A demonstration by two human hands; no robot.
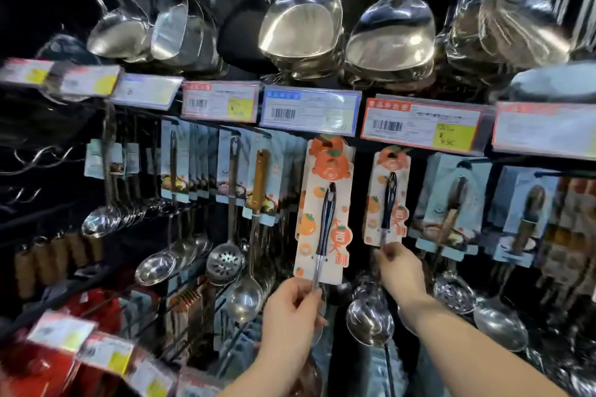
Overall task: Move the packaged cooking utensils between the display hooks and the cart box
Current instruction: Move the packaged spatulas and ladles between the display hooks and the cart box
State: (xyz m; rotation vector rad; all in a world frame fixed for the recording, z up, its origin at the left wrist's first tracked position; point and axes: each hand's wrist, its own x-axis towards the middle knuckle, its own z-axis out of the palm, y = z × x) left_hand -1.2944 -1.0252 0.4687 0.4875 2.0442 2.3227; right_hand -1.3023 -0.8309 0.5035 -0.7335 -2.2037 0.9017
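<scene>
Two utensils on orange-and-white cards with dark handles hang side by side below the price rail. My left hand [292, 316] pinches the metal shaft of the nearer, larger packaged utensil [324, 213] just under its card. My right hand [400, 271] pinches the shaft of the second packaged utensil [388, 200] at the card's lower edge. The tops of both cards sit at the display hooks [325, 140]; whether they hang on them I cannot tell. No cart box is in view.
Blue-carded ladles and skimmers [258, 184] hang to the left and to the right [451, 203]. Large steel spatulas [303, 26] hang above the price tags [309, 109]. A loose ladle bowl [371, 322] hangs between my forearms. Red boxes [48, 361] sit low left.
</scene>
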